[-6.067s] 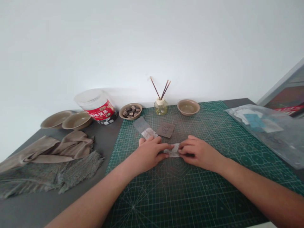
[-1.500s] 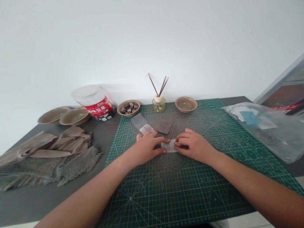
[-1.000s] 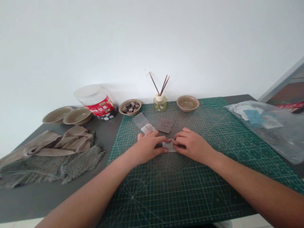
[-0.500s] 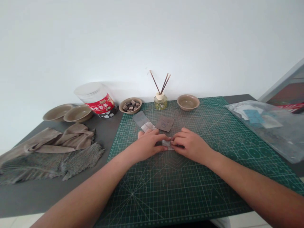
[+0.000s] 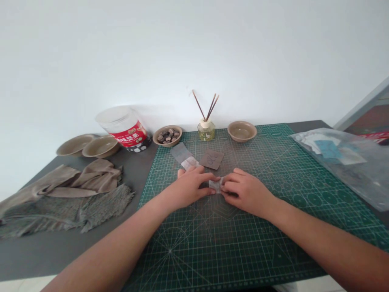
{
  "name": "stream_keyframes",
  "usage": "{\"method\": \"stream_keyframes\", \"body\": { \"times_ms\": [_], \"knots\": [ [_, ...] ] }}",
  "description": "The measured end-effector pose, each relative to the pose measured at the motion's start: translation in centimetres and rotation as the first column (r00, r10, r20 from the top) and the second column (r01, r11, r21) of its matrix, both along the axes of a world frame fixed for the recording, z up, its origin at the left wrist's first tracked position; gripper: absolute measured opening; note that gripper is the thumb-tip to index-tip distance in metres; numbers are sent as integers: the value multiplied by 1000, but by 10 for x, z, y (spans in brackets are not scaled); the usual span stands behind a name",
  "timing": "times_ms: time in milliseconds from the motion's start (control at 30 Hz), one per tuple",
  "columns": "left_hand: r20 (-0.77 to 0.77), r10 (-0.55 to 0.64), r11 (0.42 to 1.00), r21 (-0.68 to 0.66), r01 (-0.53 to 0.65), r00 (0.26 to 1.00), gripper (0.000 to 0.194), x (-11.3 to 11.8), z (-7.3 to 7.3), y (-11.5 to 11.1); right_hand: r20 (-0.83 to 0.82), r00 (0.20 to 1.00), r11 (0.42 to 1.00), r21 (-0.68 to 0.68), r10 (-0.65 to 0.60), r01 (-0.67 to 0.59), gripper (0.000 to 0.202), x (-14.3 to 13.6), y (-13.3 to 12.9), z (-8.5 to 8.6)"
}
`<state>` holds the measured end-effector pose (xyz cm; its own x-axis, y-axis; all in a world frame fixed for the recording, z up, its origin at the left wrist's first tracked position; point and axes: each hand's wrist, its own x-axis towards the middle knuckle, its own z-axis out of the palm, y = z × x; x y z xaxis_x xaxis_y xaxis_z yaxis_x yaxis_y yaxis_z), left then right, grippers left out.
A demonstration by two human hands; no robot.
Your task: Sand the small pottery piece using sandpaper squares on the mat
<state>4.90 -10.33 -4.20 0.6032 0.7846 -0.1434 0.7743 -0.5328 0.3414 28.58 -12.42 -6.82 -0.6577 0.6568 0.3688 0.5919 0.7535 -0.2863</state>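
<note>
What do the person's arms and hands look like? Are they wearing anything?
The left arm and right arm are bare as far as you can see: no sleeves, watch or bracelets show. The left hand and right hand wear no gloves, and no rings show. The fingernails are too small to tell.

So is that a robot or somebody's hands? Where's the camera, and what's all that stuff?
No robot here: those are a person's bare left hand and right hand. The camera sits on that person's head, looking forward and down. The fingertips of both hands hold a small pale piece; I can't tell if it's paper or cloth. Under it is a green mat with lines. Further back are a bottle with sticks in it and a bowl of little chunks. On the left lie some cloth and a red-labelled jar.
</note>
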Motion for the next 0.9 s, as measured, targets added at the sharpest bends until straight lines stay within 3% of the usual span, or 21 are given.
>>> {"method": "stream_keyframes", "body": {
  "times_ms": [167, 333, 500, 633, 767, 900],
  "knots": [
    [0, 0, 1000, 12, 0, 1000, 36, 0, 0, 0, -1, 999, 999, 10, -48, 48, 9, -8, 3, 2],
    [1, 7, 1000, 7, -7, 1000, 36, 0, 0, -1, -18, 999, 999, -27, 39, -40, 10, 2, 1, 0],
    [10, 2, 1000, 10, -2, 1000, 36, 0, 1, -2, -35, 999, 999, -21, -39, 39, 14, 10, 5, -2],
    [7, 10, 1000, 10, -10, 1000, 36, 0, 1, -2, -47, 998, 998, -42, 39, -41, 12, 10, 6, -1],
    [15, 5, 1000, 10, -5, 1000, 36, -1, 0, -1, -54, 999, 1000, -31, 1, -3, 11, 11, 6, 0],
    [11, 10, 1000, 24, -10, 1000, 36, -1, 0, -1, -56, 996, 996, -47, 68, -70, 10, 11, 5, -1]
  ]
}}
